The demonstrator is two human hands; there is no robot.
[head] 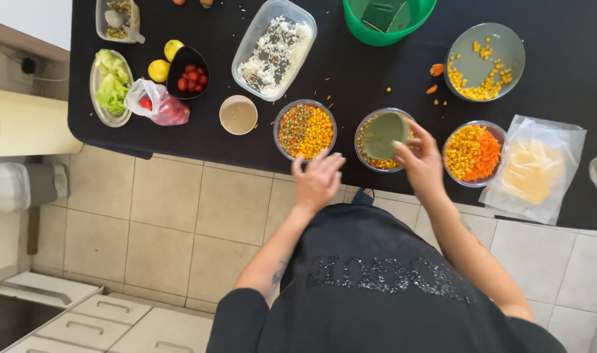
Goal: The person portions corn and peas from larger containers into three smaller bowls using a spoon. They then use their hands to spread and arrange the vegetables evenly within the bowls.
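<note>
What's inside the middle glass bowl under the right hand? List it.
Corn kernels line the middle glass bowl's left and lower edge. A tilted green cup in the right hand covers the remaining contents.

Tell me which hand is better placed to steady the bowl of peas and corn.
Left, probably. The left hand hovers open at the table edge just below the bowl of peas and corn, holding nothing. The right hand is busy gripping a small green bowl tipped over the middle bowl, farther away.
</note>
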